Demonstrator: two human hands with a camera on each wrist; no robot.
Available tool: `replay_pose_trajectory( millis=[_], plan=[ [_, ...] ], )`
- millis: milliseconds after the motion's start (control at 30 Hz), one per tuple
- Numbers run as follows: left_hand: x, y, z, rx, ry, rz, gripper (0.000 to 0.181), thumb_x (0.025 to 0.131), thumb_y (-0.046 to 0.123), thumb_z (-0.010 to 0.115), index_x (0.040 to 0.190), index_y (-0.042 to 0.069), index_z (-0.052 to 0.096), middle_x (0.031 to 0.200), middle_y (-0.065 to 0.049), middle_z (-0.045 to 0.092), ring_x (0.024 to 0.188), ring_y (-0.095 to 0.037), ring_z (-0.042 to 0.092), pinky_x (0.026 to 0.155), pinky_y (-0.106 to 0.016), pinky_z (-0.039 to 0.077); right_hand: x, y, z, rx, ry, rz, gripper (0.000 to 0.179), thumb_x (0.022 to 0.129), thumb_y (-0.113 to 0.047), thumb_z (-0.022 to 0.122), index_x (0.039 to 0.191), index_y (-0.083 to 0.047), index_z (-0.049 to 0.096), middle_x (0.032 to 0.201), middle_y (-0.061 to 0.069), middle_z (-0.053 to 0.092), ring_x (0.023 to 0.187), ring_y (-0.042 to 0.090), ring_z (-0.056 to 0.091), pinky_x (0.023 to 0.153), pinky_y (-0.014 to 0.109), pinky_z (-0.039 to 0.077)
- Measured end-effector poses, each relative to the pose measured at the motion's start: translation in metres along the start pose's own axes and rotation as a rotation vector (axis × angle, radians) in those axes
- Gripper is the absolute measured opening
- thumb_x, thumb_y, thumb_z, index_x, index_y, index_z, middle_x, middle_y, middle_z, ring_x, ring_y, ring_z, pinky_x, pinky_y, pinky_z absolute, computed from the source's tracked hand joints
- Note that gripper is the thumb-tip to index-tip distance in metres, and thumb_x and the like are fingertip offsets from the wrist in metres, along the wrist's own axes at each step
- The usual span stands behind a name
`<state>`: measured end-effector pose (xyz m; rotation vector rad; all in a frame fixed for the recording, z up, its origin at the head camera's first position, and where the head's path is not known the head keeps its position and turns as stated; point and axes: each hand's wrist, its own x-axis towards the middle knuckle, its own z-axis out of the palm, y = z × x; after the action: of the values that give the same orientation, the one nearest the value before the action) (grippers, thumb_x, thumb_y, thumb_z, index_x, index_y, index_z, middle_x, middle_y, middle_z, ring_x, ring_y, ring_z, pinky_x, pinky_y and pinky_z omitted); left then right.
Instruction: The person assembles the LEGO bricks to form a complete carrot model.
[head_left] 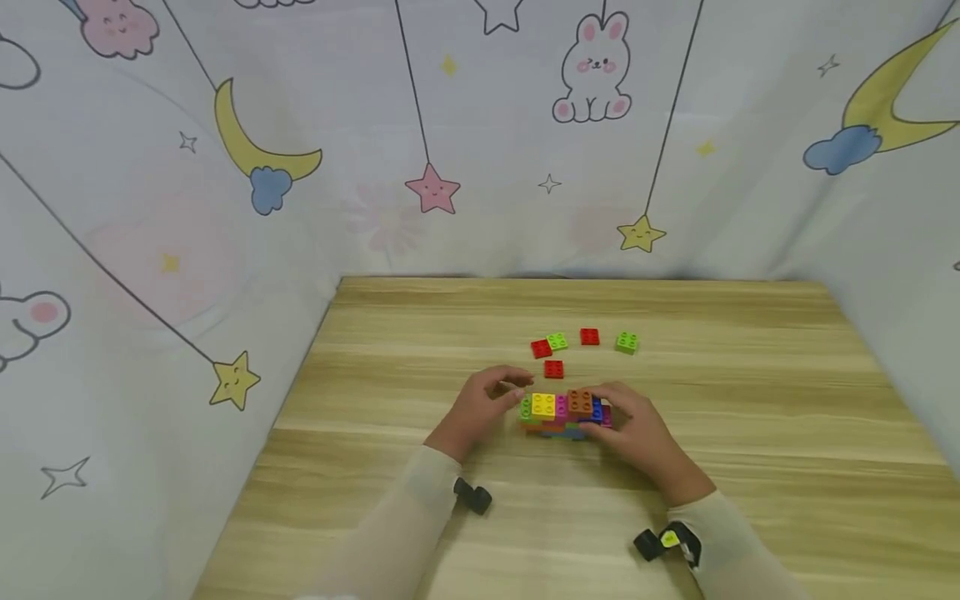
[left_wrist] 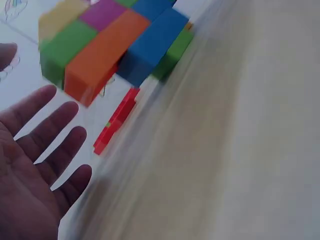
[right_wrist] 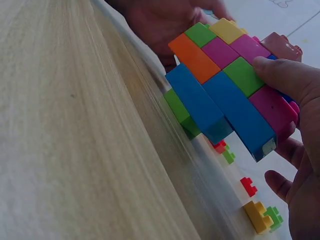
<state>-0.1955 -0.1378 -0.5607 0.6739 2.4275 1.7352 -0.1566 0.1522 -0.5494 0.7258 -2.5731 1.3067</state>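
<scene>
Plastic building-brick wall [head_left: 561, 407], well in from the far edge of the table [head_left: 420, 325], is pinched by the right hand [head_left: 647, 435]; left hand [head_left: 480, 410] nearby, fingers apart — only the right-wrist view shows a loose yellow brick [right_wrist: 256, 218].

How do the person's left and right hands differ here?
The right hand grips the block stack, while the left hand holds nothing. The right hand's thumb lies against the stack; the left hand's fingers are spread apart. The right hand is at the stack's right end, the left hand near the left. Both are bare, with pale sleeves.
</scene>
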Motion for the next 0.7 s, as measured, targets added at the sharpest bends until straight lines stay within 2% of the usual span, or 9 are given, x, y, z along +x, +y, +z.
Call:
replay_pose_trajectory(
  millis=[167, 267, 367, 500, 600, 700],
  plan=[
    [0.026, -0.009, -0.005, 0.012, 0.084, -0.104, 0.029, 0.101, 0.024, 0.070, 0.129, 0.018, 0.071, 0.126, 0.009, 0.068, 0.110, -0.019, 0.066, 0.098, -0.043, 0.053, -0.002, 0.003, 0.000, 0.022, 0.006, 0.012, 0.043, 0.083, -0.016, 0.089, 0.123, -0.013, 0.073, 0.116, -0.001, 0.072, 0.110, 0.019, 0.066, 0.099, 0.047, 0.052],
    [0.049, -0.007, -0.003, 0.044, 0.072, -0.096, 0.031, 0.099, 0.025, 0.073, 0.128, 0.019, 0.071, 0.127, 0.009, 0.067, 0.116, -0.021, 0.063, 0.103, -0.047, 0.050, -0.003, 0.006, -0.001, 0.051, 0.004, 0.009, 0.042, 0.083, -0.015, 0.089, 0.122, -0.015, 0.074, 0.115, -0.002, 0.072, 0.109, 0.017, 0.065, 0.099, 0.038, 0.052],
    [0.076, -0.001, 0.006, 0.117, 0.003, -0.027, 0.035, 0.097, 0.026, 0.074, 0.130, 0.016, 0.071, 0.131, 0.008, 0.066, 0.127, -0.020, 0.058, 0.109, -0.050, 0.046, -0.005, 0.009, -0.003, 0.087, -0.008, -0.006, 0.041, 0.083, -0.016, 0.089, 0.122, -0.017, 0.074, 0.115, -0.003, 0.072, 0.108, 0.015, 0.065, 0.097, 0.031, 0.052],
    [0.111, 0.009, 0.025, 0.218, -0.131, 0.047, 0.040, 0.097, 0.030, 0.074, 0.134, 0.016, 0.069, 0.139, 0.006, 0.063, 0.138, -0.019, 0.051, 0.115, -0.050, 0.040, -0.009, 0.012, -0.007, 0.103, -0.023, -0.010, 0.040, 0.083, -0.020, 0.089, 0.121, -0.020, 0.075, 0.115, -0.007, 0.072, 0.106, 0.012, 0.065, 0.096, 0.032, 0.053],
    [0.133, 0.015, 0.039, 0.264, -0.203, 0.040, 0.042, 0.096, 0.031, 0.074, 0.136, 0.018, 0.068, 0.144, 0.006, 0.061, 0.140, -0.020, 0.049, 0.116, -0.049, 0.039, -0.013, 0.012, -0.012, 0.081, -0.020, 0.006, 0.039, 0.083, -0.024, 0.090, 0.119, -0.021, 0.075, 0.113, -0.008, 0.072, 0.103, 0.012, 0.064, 0.094, 0.035, 0.054],
    [0.151, 0.018, 0.052, 0.294, -0.231, 0.023, 0.043, 0.096, 0.030, 0.076, 0.137, 0.019, 0.068, 0.145, 0.007, 0.060, 0.141, -0.020, 0.048, 0.116, -0.049, 0.039, -0.019, 0.013, -0.021, 0.058, -0.013, 0.033, 0.038, 0.082, -0.024, 0.090, 0.118, -0.020, 0.076, 0.111, -0.008, 0.070, 0.101, 0.011, 0.063, 0.092, 0.034, 0.055]
  ],
)
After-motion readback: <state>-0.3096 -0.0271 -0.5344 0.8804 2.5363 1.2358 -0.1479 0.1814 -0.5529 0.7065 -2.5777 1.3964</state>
